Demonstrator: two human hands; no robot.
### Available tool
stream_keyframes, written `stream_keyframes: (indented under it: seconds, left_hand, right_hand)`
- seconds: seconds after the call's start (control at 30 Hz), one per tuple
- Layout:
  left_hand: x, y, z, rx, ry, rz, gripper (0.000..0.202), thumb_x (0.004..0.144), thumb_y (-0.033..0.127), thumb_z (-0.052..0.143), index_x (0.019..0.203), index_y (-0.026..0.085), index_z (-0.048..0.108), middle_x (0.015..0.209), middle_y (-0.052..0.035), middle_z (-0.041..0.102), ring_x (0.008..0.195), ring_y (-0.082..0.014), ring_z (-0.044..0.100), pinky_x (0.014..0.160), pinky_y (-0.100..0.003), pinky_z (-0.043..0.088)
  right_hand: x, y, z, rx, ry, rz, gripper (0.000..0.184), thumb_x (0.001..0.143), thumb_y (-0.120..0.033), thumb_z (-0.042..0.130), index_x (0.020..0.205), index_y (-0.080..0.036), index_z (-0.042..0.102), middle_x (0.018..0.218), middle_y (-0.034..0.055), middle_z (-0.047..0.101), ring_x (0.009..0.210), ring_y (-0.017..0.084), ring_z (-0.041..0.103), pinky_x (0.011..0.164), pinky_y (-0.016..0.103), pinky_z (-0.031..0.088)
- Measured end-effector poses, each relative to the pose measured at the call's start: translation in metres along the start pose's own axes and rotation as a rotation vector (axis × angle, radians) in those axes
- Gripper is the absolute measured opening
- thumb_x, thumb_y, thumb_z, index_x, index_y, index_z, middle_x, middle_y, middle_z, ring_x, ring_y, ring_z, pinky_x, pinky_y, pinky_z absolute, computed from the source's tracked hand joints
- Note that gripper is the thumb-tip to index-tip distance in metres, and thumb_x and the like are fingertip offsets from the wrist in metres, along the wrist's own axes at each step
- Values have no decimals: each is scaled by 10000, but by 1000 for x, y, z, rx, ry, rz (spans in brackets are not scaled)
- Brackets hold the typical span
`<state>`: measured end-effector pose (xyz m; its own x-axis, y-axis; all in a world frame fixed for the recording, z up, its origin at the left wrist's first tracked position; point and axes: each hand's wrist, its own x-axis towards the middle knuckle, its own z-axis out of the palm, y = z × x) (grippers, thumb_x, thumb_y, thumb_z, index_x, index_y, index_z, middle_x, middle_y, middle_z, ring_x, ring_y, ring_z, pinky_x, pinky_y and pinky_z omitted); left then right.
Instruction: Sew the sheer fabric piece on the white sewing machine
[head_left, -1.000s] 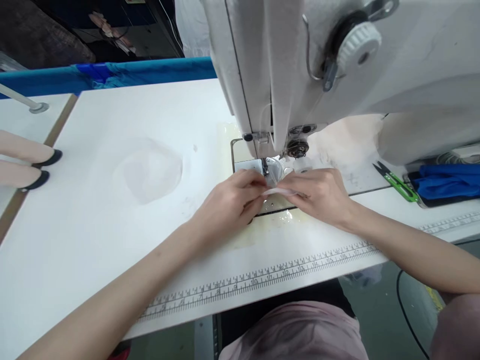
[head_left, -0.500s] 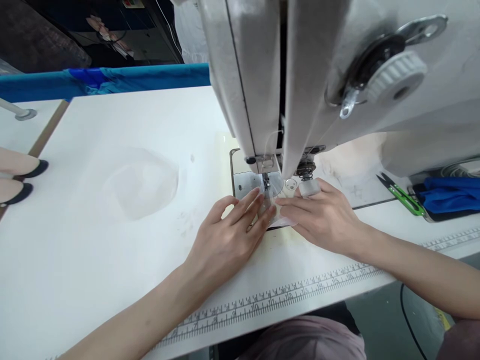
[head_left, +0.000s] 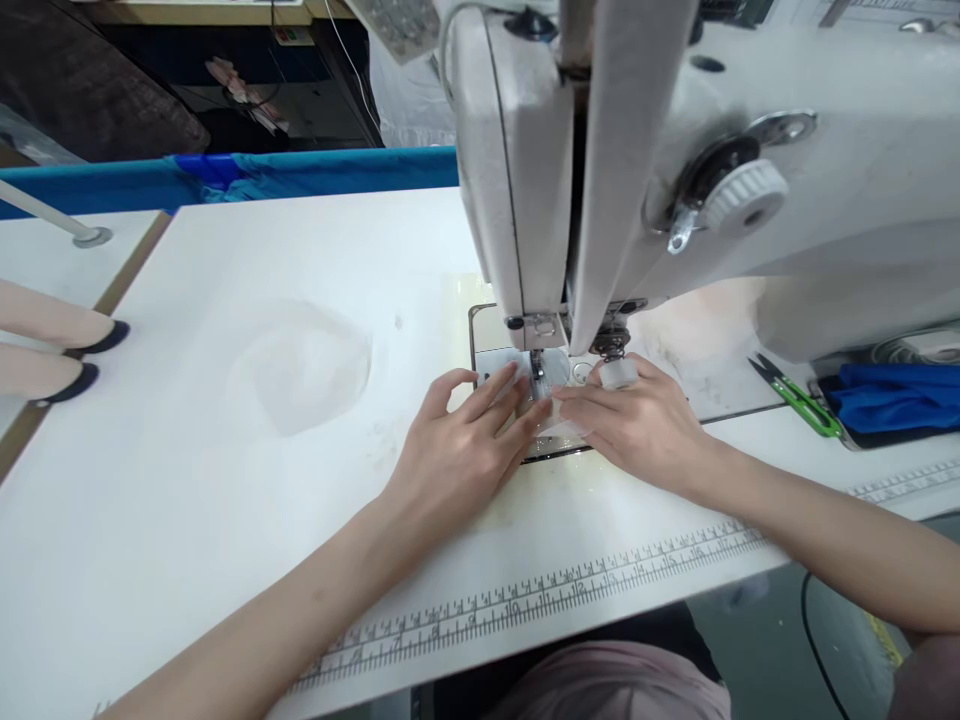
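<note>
A small piece of sheer whitish fabric (head_left: 559, 418) lies on the metal plate at the presser foot (head_left: 537, 365) of a white sewing machine (head_left: 517, 180). My left hand (head_left: 469, 440) rests just left of the foot, its fingers stretched out and flat, tips on the fabric. To the right of the foot, my right hand (head_left: 630, 425) has its fingers drawn together at the fabric's right edge; its thumb is partly hidden behind a white knob (head_left: 619, 373) on the machine. See-through cloth makes its exact outline hard to tell.
Another sheer piece (head_left: 315, 370) lies on the white table to the left. Green-handled thread snips (head_left: 799, 398) and a dark tray with blue cloth (head_left: 896, 395) are at right. A ruler strip (head_left: 525, 605) runs along the front edge. Two mannequin-like limbs (head_left: 56, 345) jut in at left.
The camera view has shifted, showing more of the machine's top. The fabric has moved slightly away from me, baring more of the plate's front edge. Both hands stay beside the presser foot.
</note>
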<state>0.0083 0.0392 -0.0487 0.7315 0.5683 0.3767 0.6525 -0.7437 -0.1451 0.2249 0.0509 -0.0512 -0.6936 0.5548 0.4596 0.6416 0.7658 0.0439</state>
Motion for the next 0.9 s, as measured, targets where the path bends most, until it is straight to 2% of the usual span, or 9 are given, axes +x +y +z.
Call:
stream_keyframes:
  seconds: [0.13,0.27,0.37,0.5,0.63,0.9]
  left_hand:
    - [3,-6,4,-11,11,-30,282,953,159,483,1206,220,592,1215,-90,649,1219,-251,546,934,-453,396]
    - [4,-10,8,8,25,-29,257,949,164,489,1170,223,605,1218,-82,648,1206,-251,555,928,-453,389]
    - [3,-9,9,35,60,-24,239,941,160,512,1153,210,611,1208,-70,656,1181,-246,575,909,-441,390]
    - [1,-2,6,73,109,14,226,928,118,530,1127,175,621,1151,-58,684,1127,-222,613,876,-418,396]
    - [0,1,3,64,97,15,215,937,122,518,1120,155,624,1135,-70,687,1129,-215,614,893,-412,396]
    - [2,-2,5,30,134,-2,202,935,120,521,1095,145,642,1123,-75,693,1096,-214,632,909,-407,387]
  right_hand:
    - [1,4,5,-52,-56,20,208,886,-73,512,840,-186,682,774,10,722,789,164,583,705,309,345]
    - [2,6,8,-123,-24,7,200,883,-83,519,885,-183,693,809,23,723,789,162,583,703,307,343]
    - [1,4,8,-155,10,-7,243,858,-56,499,969,-143,697,847,50,731,769,161,580,710,314,343]
    - [1,1,4,-101,-18,-13,280,892,-90,463,1059,-139,682,920,34,741,812,164,586,736,328,336]
    - [0,0,1,-80,-34,-16,258,956,-196,453,1056,-147,686,1005,36,734,845,168,583,741,336,330]
    - [0,2,4,-90,-14,-26,235,966,-210,484,1009,-141,705,986,45,737,852,170,590,744,346,334]
